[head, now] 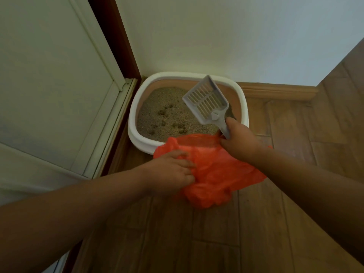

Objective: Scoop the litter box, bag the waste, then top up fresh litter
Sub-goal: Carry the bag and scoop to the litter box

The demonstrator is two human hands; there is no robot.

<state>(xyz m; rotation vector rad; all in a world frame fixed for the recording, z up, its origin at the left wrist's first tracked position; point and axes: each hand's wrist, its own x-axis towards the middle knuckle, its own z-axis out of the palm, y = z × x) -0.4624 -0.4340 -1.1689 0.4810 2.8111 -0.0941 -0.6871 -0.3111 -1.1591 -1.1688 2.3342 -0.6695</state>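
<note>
Bare forearms are reaching in from the near edge, and between them an orange plastic bag (212, 174) is lying crumpled on the wooden floor (197, 243), just in front of the litter box (136, 123). The left hand (173, 172) is gripping a bunch of the bag's near-left edge, fingers curled into the plastic. The right hand (239, 139) is closing round the handle of a grey slotted scoop (205, 102), and its lower fingers seem to be pinching the bag's far rim as well, though I cannot be sure of that.

The scoop is being held up above the litter with nothing visible in it. Its long axis is running from the right hand up and away to the left, so the blade is hanging over the right half of the box. The box itself is sitting in the corner, against the white wall (216, 36) and beside a door frame (118, 46), directly beyond both hands. Dark clumps (163, 113) are showing in the litter toward the middle and near side, down and left of the blade.

My guess is the scooping is only starting: the blade needs to dip down and left to get under those clumps, then swing back toward the bag mouth, which the left hand is nearest to and could be holding open.
</note>
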